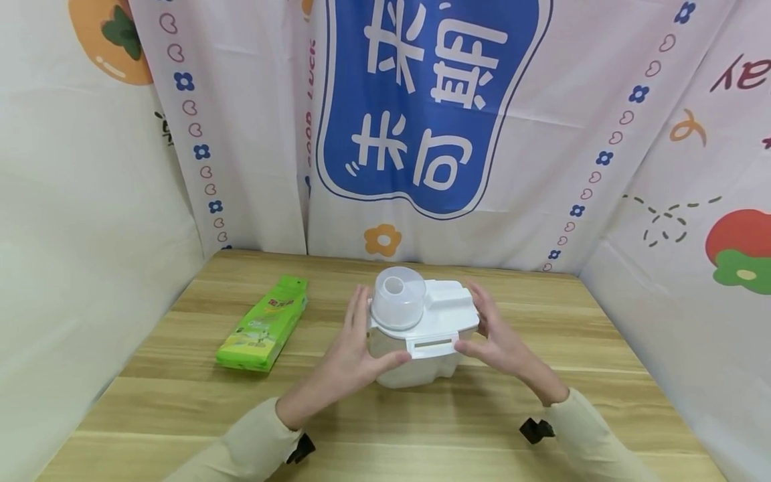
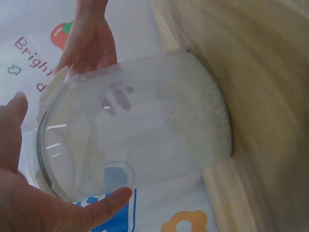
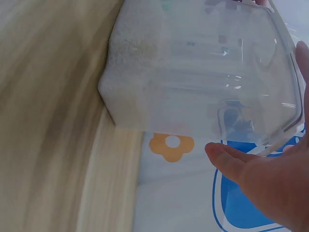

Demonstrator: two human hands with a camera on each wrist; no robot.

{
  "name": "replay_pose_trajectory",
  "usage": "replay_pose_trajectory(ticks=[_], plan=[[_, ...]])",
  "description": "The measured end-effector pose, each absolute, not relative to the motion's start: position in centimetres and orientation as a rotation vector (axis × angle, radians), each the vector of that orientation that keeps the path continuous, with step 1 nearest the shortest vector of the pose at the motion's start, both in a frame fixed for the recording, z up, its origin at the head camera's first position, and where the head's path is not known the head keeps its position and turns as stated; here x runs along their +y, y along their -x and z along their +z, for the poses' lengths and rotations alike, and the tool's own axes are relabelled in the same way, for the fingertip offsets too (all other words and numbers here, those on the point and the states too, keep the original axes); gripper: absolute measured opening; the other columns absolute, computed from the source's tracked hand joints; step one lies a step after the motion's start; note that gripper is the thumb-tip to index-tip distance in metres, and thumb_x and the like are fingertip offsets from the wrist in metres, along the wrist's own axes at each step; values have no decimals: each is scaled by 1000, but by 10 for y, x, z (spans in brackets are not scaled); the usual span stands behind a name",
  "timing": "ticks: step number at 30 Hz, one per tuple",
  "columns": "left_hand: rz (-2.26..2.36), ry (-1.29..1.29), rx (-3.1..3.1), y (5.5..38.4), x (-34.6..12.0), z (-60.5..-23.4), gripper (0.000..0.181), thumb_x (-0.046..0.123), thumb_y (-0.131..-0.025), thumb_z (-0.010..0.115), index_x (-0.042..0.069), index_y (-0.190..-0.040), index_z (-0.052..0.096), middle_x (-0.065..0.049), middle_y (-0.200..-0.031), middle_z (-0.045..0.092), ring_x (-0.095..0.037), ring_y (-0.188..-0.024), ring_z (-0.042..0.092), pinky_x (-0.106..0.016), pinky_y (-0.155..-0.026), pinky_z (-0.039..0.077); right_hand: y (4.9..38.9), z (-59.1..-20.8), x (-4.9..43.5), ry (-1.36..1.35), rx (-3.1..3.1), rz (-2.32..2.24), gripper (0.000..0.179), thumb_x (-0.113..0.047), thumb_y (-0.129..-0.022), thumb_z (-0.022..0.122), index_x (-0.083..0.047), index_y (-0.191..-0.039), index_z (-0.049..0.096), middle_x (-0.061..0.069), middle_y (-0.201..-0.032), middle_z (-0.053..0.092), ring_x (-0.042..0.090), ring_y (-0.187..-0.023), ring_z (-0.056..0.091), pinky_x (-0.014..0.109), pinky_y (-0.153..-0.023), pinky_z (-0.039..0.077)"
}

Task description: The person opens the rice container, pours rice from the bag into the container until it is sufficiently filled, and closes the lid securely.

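A translucent storage container [image 1: 403, 376] stands upright on the wooden table. On it sits a white lid [image 1: 448, 314] with a clear domed measuring cup [image 1: 400, 311] at the left and a slotted tab at the front. Pale fine grains [image 2: 200, 111] fill its lower part. From the left, my left hand [image 1: 361, 345] holds the container near the lid, fingers along the side and thumb at the front tab. On the opposite side my right hand [image 1: 500, 341] grips the lid's right end, with its thumb at the front corner.
Left of the container, a bright green packet [image 1: 265, 325] lies on the table [image 1: 512, 442]. Printed white cloth [image 1: 259, 120] hangs behind the table's back edge and along both sides.
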State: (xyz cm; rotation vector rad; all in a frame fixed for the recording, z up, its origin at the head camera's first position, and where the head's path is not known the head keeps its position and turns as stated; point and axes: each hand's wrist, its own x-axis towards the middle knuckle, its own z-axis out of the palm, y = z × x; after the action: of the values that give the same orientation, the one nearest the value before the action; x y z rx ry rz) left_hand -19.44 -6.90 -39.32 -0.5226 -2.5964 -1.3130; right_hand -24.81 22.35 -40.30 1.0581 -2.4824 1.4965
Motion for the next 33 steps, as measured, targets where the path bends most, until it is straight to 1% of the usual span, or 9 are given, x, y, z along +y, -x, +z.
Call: replay_pose_trajectory(ticks=[4,7,10,14,17,21,26,29,33], plan=[[-1381,481,-2530,194,-66,-399,132,63,-70,78,20,-157,-11,-12,-165,-12,-39,-143,34,-46,-106,44,247,-410,222,-1088,-2450,1614,100,-12,-86,75,-15,-157,5,19,-149,36,16,-125,52,27,-101,49],[-1442,467,-2497,193,-65,-404,129,59,-69,81,23,-158,-5,-12,-165,-12,-40,-145,29,-45,-105,46,247,-413,220,-1095,-2426,1682,99,-14,-88,74,-14,-157,4,17,-149,34,15,-124,51,28,-99,51],[-1491,460,-2477,191,-63,-409,124,51,-69,85,25,-158,3,-13,-165,1,-37,-145,30,-47,-105,47,245,-416,219,-1079,-2413,1741,99,-15,-88,73,-16,-158,2,17,-149,34,16,-122,51,30,-97,52],[-1528,471,-2468,191,-62,-412,124,45,-68,88,25,-157,4,-8,-159,22,-29,-140,36,-50,-107,45,244,-418,218,-1046,-2421,1788,98,-13,-90,70,-26,-158,1,17,-153,31,16,-124,50,29,-97,52],[-1521,500,-2472,191,-60,-413,126,47,-69,87,25,-157,0,-8,-157,27,-29,-142,35,-54,-112,37,242,-419,218,-1029,-2422,1800,98,-12,-91,69,-29,-157,-1,16,-154,29,15,-126,48,28,-97,52],[-1497,517,-2465,191,-56,-413,127,48,-69,86,22,-157,-2,-11,-156,30,-32,-144,33,-58,-117,28,241,-419,217,-1015,-2412,1809,99,-9,-90,69,-28,-157,-1,17,-152,31,15,-125,49,28,-96,53],[-1485,517,-2432,191,-52,-415,126,45,-70,87,17,-157,-1,-12,-155,31,-31,-143,34,-56,-118,27,238,-419,215,-973,-2423,1776,99,-6,-89,69,-29,-157,1,17,-149,35,16,-121,52,28,-94,53],[-1499,529,-2398,192,-50,-417,125,45,-71,86,19,-156,-1,-10,-154,32,-30,-143,35,-55,-118,28,237,-418,214,-932,-2439,1757,100,-6,-88,70,-30,-157,2,16,-149,36,15,-121,53,27,-95,52],[-1506,552,-2353,193,-47,-419,119,48,-76,81,23,-156,-4,-8,-153,35,-28,-143,35,-54,-119,26,236,-417,213,-899,-2447,1726,101,-6,-87,70,-30,-157,2,16,-147,38,15,-117,56,27,-93,53]])
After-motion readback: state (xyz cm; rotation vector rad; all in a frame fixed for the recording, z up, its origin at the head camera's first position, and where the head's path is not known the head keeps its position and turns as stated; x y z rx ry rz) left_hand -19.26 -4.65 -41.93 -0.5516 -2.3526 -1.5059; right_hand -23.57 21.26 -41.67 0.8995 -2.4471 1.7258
